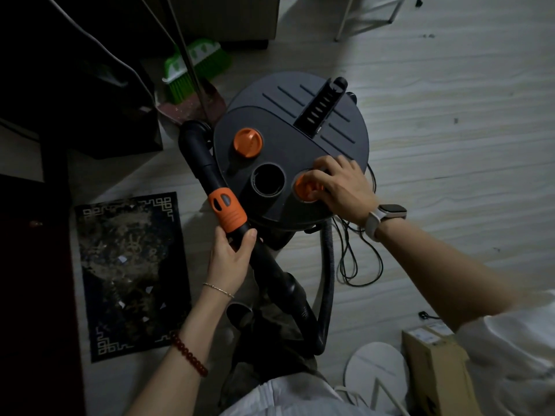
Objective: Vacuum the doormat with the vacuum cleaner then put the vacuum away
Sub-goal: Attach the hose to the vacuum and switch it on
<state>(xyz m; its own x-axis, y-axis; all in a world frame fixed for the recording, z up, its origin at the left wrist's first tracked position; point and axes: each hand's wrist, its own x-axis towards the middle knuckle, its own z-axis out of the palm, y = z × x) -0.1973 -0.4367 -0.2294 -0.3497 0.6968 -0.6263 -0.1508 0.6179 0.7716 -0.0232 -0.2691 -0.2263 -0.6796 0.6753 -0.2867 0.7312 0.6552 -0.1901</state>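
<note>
The dark rectangular doormat with a pale key-pattern border (132,276) lies on the pale wood-grain floor (450,115) toward the left edge of the view, and it is strewn with crumbs and scraps of white paper, so the vacuuming appears not yet done. Just beside it to the right stands the round dark-grey canister vacuum cleaner (291,148), its black power cord (357,259) lying in loose loops on the floor near its base. Cleaning the mat and putting the machine away both look to be ahead.

The left hand (231,259) reaches forward from below, fingers and thumb wrapped around the black rigid vacuum tube (264,259) just under its orange ribbed collar (228,210); the tube slants up and away along the canister's left side. The right hand (333,183) stretches in from the right, wrist bent, fingers curled down over the orange round knob (303,190) on the lid's near edge, seemingly gripping it. A second orange knob (247,143) sits untouched farther back.
</note>
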